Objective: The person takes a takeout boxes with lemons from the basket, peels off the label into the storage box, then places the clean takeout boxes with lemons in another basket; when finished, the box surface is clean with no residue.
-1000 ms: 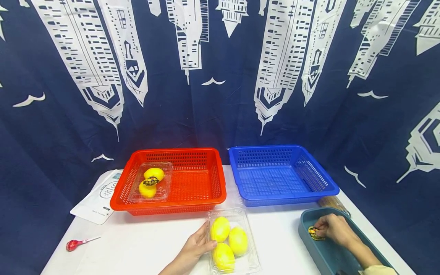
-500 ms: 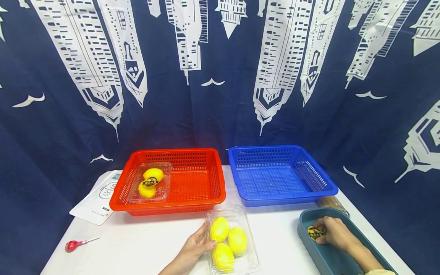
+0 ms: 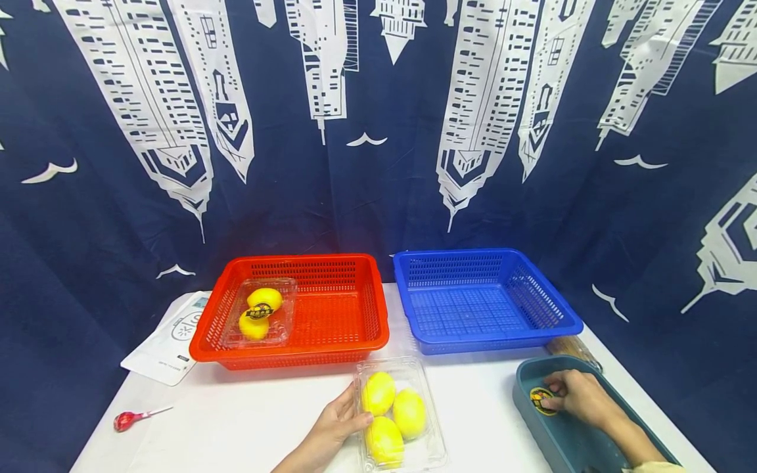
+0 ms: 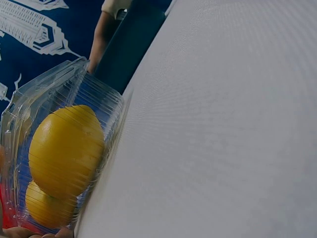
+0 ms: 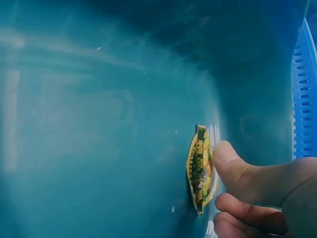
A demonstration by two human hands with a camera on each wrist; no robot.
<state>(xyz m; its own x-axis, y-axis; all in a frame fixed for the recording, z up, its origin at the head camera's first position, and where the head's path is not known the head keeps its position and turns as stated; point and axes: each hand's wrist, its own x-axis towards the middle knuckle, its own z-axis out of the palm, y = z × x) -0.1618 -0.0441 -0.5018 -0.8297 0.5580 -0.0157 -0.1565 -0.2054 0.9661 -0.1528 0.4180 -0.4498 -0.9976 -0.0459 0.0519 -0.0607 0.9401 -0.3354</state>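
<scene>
- Lemon box (image 3: 426, 453) of clear plastic, on the white table (image 3: 236, 420), in front of the blue basket (image 3: 473, 312) and to its left; three lemons (image 3: 409, 414) inside.
- Gripped along its left side by the left hand (image 3: 334, 424), thumb over the top, fingers partly hidden.
- In front of the blue basket, to its right: teal tray (image 3: 573, 443), with a round black-and-yellow label (image 5: 199, 171) near its far end.
- Right hand (image 3: 576, 394) inside that tray, fingers bent, thumb tip at the label's edge; cannot tell whether pinching it.
- Left of the blue basket: red basket (image 3: 340, 315), with a second clear box (image 3: 282, 323) and two lemons (image 3: 264, 299) in it.
- Far left of the blue basket: white packet (image 3: 162, 348) and, nearer the front, red lollipop (image 3: 124, 420).
- Behind the blue basket: navy curtain (image 3: 367, 197).
</scene>
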